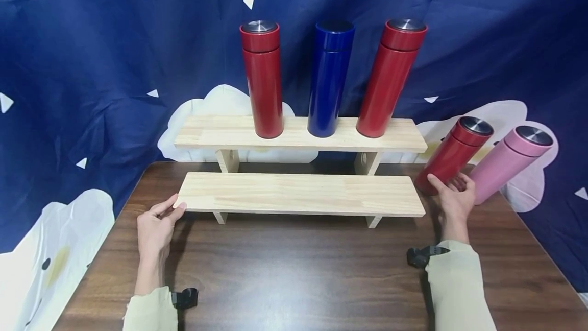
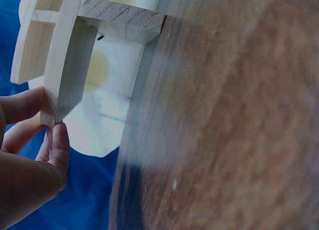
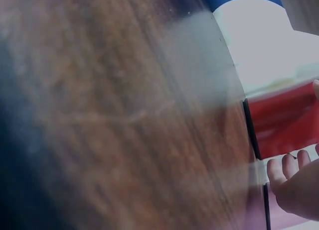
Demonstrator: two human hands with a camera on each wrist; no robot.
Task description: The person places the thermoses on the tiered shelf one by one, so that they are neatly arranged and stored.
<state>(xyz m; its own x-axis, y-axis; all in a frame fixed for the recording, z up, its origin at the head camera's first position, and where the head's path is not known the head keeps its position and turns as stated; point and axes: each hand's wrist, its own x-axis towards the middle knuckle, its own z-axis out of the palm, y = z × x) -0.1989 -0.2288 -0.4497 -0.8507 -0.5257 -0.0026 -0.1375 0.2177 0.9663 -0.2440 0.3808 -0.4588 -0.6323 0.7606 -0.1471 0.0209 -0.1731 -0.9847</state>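
At the left end of a two-tier wooden stand, my left hand (image 1: 156,226) pinches the corner of the lower shelf board (image 1: 298,193). The left wrist view has the fingers (image 2: 25,104) and thumb on either side of that board's end (image 2: 51,103). On the right, my right hand (image 1: 455,201) grips a red thermos bottle (image 1: 452,152) low on its body, thumb on the left side and fingers on the right. Its base (image 3: 284,120) stands on the table in the right wrist view. A pink thermos bottle (image 1: 510,162) is just right of these fingers.
On the upper shelf (image 1: 294,139) stand a red bottle (image 1: 264,80), a blue bottle (image 1: 331,80) and another red bottle (image 1: 390,80). The stand sits toward the back of a brown wooden table (image 1: 294,269). Behind hangs a blue patterned cloth (image 1: 115,40).
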